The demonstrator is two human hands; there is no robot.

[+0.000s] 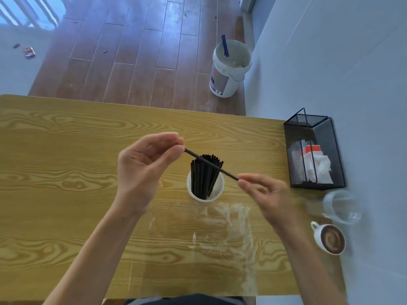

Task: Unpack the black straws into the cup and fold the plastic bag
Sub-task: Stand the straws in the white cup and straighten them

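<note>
Head view: both hands' fingers pinch 1 black straw [211, 164] over cup [217, 190]; no readable writing.

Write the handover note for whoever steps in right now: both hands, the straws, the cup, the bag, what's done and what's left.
Left hand: pinching one end of a single black straw.
Right hand: pinching the other end; the straw is held level above the cup.
White cup: upright mid-table, already holding a bundle of black straws.
Plastic bag: lying flat and unfolded on the wooden table, just in front of the cup, nearer the person; it looks empty.
Done: nearly all straws are in the cup.
Left: drop this straw in, then fold the bag.
</note>
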